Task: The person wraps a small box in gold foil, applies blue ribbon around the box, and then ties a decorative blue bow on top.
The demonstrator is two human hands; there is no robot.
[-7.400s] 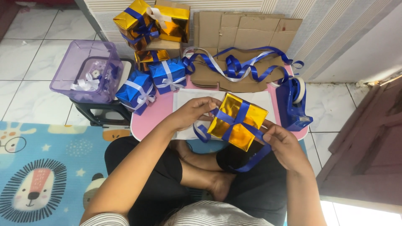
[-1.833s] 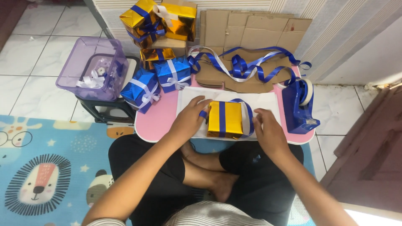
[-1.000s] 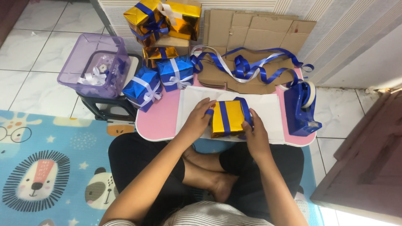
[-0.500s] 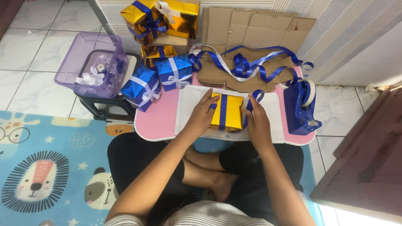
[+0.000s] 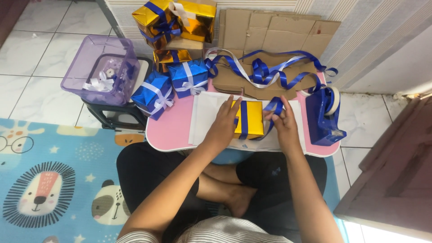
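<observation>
A small gold-wrapped gift box [image 5: 250,119] lies on white paper [image 5: 204,117] on a pink lap table [image 5: 168,132]. A blue ribbon [image 5: 243,118] runs across its top. My left hand [image 5: 223,122] presses flat on the box's left side. My right hand [image 5: 282,122] pinches the blue ribbon end [image 5: 273,108] just right of the box.
A blue tape dispenser [image 5: 325,117] stands at the table's right end. Loose blue and white ribbon [image 5: 265,74] lies on flattened cardboard [image 5: 274,33] behind. Blue wrapped boxes [image 5: 173,85] and gold ones [image 5: 173,20] sit at the back left, beside a purple bin [image 5: 101,69] on a black stool.
The gold box went from being held tilted above my lap to lying flat on the table. My right hand shifted to the ribbon at its right side.
</observation>
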